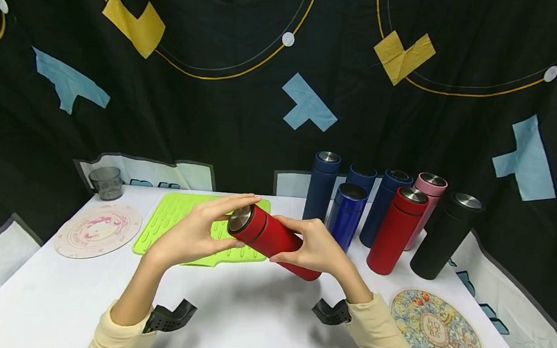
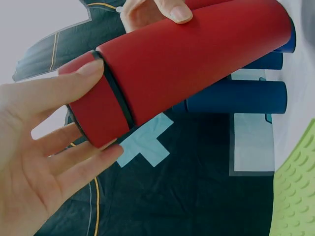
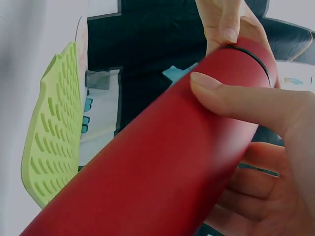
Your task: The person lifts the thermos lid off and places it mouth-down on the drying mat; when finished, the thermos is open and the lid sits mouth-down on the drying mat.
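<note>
Head view showed a red flask tilted in the air above the white table, by the near side of the green mat, lid end higher and to the left. The left hand pinched it about the lid; the right hand held the body between thumb and fingers. The step looked like handling the lid, though the pictures could not tell whether it was turning. The next move seemed to call for a firm right-hand hold on that smooth, straight cylinder. Its red surface looked matt, with a dark ring at the seam and a shiny metallic disc on top. Raised drop-shaped ridges textured the mat; a glossier blue flask stood far right.
</note>
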`<state>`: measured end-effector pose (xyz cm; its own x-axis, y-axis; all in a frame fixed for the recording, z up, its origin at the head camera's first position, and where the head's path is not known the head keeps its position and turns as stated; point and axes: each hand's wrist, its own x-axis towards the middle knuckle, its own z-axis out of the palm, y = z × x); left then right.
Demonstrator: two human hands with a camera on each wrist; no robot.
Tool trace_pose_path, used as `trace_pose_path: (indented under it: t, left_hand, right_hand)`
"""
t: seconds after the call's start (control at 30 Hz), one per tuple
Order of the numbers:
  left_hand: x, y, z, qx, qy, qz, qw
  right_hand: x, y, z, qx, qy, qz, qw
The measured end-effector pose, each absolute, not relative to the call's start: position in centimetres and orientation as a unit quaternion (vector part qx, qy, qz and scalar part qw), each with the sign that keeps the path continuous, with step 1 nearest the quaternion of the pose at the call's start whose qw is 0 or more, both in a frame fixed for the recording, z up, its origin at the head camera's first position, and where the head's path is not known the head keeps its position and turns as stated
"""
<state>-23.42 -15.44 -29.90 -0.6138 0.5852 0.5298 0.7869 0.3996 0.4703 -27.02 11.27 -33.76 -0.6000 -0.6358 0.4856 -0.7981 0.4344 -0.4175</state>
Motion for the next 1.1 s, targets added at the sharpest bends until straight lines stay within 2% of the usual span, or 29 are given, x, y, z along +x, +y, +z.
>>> trace_pose_path:
  t: [0.3,0.53,0.6,0.8,1.1]
  left_hand:
    - [-23.4,-14.9,-30.0,-0.459,-0.797,-0.359,0.158]
    - [-23.2,-14.8,-29.9,-0.454,-0.796,-0.368,0.160]
    - [-23.0,-14.6,-29.8,-0.448,-0.798,-0.369,0.160]
    - [-22.1,-14.3,-29.3,-0.442,-0.796,-0.377,0.169]
    - [-23.1,-14.7,-30.0,-0.447,-0.797,-0.363,0.182]
  right_hand:
    - [-27.2,11.6,-33.6,0.452,-0.827,0.319,0.105]
    - [-28.2,11.7,-34.5,0.447,-0.788,0.423,-0.009]
    - [-28.3,11.8,-34.7,0.446,-0.781,0.436,-0.024]
    - [-28.2,12.2,-34.7,0.468,-0.781,0.413,0.017]
    - [-28.0,11.9,-34.5,0.481,-0.774,0.403,0.083]
